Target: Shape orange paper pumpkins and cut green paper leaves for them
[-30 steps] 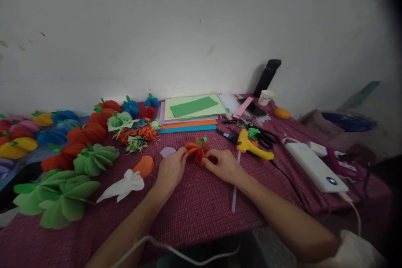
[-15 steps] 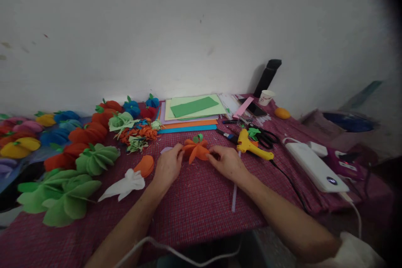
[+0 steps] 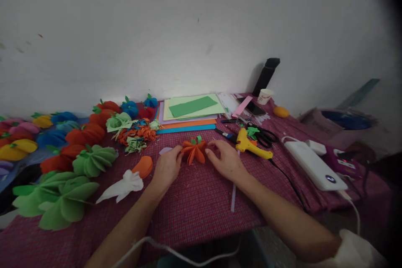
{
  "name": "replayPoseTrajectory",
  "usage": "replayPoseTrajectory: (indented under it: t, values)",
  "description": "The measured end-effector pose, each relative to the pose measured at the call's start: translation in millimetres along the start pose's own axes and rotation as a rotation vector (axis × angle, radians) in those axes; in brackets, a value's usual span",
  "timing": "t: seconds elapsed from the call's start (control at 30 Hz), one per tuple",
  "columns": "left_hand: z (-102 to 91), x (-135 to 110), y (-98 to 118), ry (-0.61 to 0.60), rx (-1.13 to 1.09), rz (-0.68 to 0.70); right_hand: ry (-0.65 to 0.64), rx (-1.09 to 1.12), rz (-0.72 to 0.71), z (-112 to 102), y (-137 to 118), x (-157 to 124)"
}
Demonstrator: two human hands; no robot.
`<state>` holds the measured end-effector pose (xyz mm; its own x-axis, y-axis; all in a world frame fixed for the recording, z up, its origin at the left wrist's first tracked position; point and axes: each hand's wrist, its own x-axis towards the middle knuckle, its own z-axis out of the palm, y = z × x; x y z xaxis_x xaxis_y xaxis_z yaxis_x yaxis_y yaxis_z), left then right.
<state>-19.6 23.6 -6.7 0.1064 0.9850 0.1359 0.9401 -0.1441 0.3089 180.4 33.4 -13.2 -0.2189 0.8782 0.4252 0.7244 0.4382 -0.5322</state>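
An orange paper pumpkin (image 3: 194, 153) with fanned-out petals and a curled green stem sits on the tablecloth between my hands. On its left side, my left hand (image 3: 167, 166) pinches a petal edge between thumb and fingertips. My right hand (image 3: 226, 161) is curved beside the pumpkin's right edge, thumb and fingers apart, gripping nothing. Behind my left hand a lilac paper piece (image 3: 164, 150) peeks out. To the left lie some orange paper rounds (image 3: 143, 166) and a crumpled white tissue (image 3: 124, 185). A yellow glue gun (image 3: 254, 146) with a glue stick rests right of my right hand.
Finished paper pumpkins (image 3: 86, 134) in several colours crowd the left side. Shredded paper (image 3: 138, 134) and stacked coloured sheets (image 3: 191, 111) lie at the back. Scissors (image 3: 265, 137), a phone (image 3: 253, 108), a paper cup (image 3: 265, 96) and a white power bank (image 3: 315, 165) are on the right.
My right hand's fingers have come off the pumpkin's right petal and spread apart. The pumpkin has turned slightly, while my left hand stays at its left side. The view has shifted a little.
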Motion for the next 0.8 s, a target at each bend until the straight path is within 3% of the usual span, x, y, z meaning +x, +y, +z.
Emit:
replayPoseTrajectory:
  t: [0.2, 0.5, 0.8]
  values:
    - [-1.5, 0.1, 1.2, -0.025, 0.02, -0.03, -0.017, 0.048, -0.024, 8.7, 11.4, 2.4]
    - [-0.9, 0.0, -0.9, -0.002, -0.005, -0.033, -0.049, 0.135, 0.061, 8.0, 7.4, -0.1]
    - [-1.6, 0.3, 0.7, -0.024, -0.013, -0.042, -0.13, 0.047, 0.005, 6.2, 5.1, 0.5]
